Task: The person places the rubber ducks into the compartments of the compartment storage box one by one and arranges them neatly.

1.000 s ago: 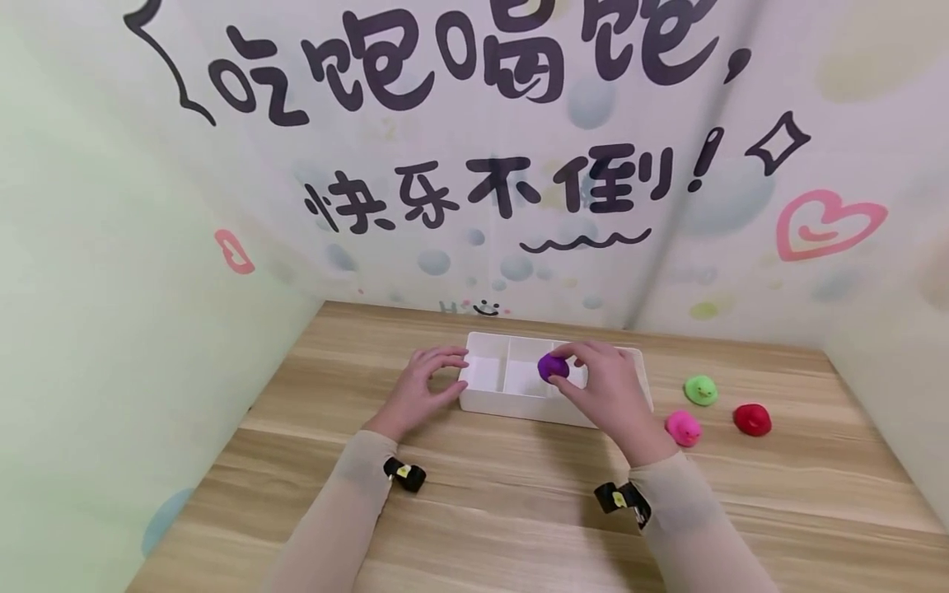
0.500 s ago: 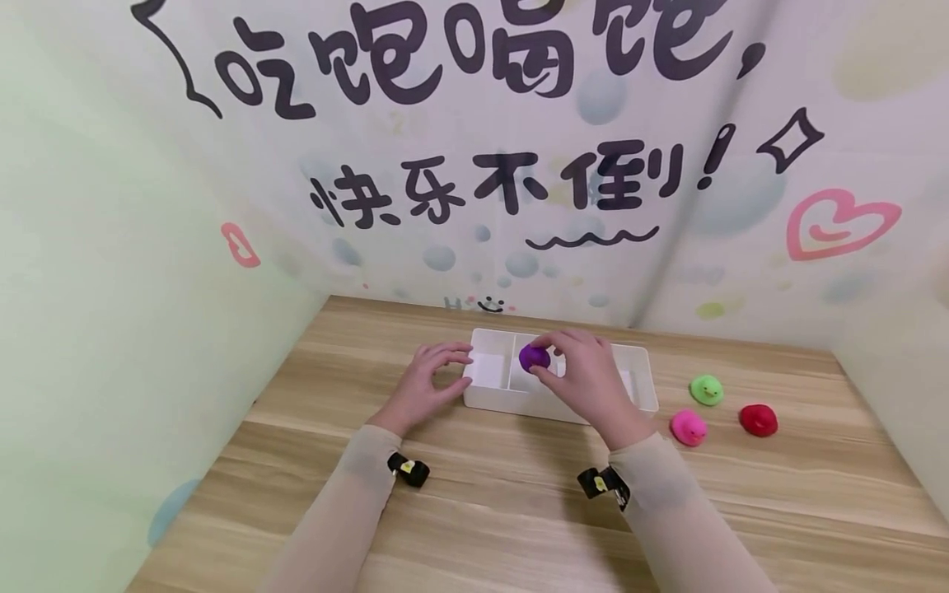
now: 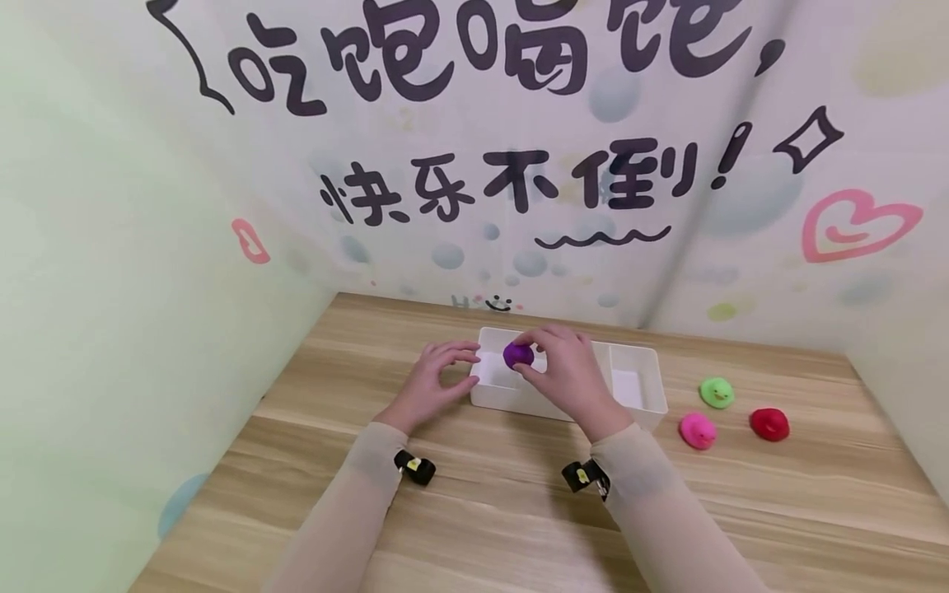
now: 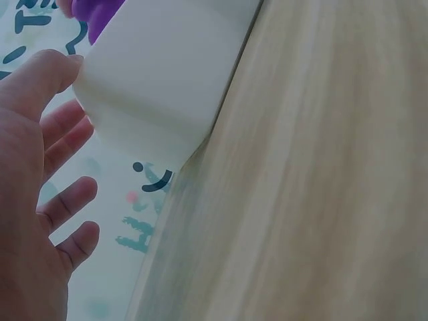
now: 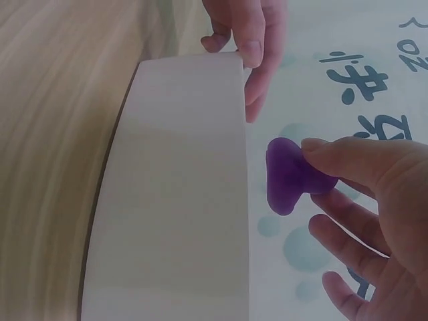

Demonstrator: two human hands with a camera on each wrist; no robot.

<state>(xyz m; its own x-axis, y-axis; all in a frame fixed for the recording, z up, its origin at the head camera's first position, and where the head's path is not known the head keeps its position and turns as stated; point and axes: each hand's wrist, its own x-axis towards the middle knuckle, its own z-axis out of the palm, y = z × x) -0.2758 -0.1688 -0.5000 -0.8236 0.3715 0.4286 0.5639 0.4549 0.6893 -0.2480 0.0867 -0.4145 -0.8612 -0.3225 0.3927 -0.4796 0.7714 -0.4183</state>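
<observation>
Right hand (image 3: pixel 567 371) pinches the purple toy (image 3: pixel 518 357) just above the white box (image 3: pixel 519 401), while the left hand (image 3: pixel 430 383), fingers relaxed, touches the box's end beside it! Out to the hands' right, a green toy (image 3: pixel 717 393), pink toy (image 3: pixel 698 431) and red toy (image 3: pixel 770 424) dot the surface (image 3: pixel 474 511); beyond both hands, bold lettering (image 3: pixel 521 183) reads 吃饱喝饱,快乐不倒!

Purple rounded toy (image 3: pixel 518 357): pinched in right fingers (image 5: pixel 348 158), above left part of white divided box (image 3: pixel 515 401). Box upright on tabletop (image 3: pixel 482 511).
</observation>
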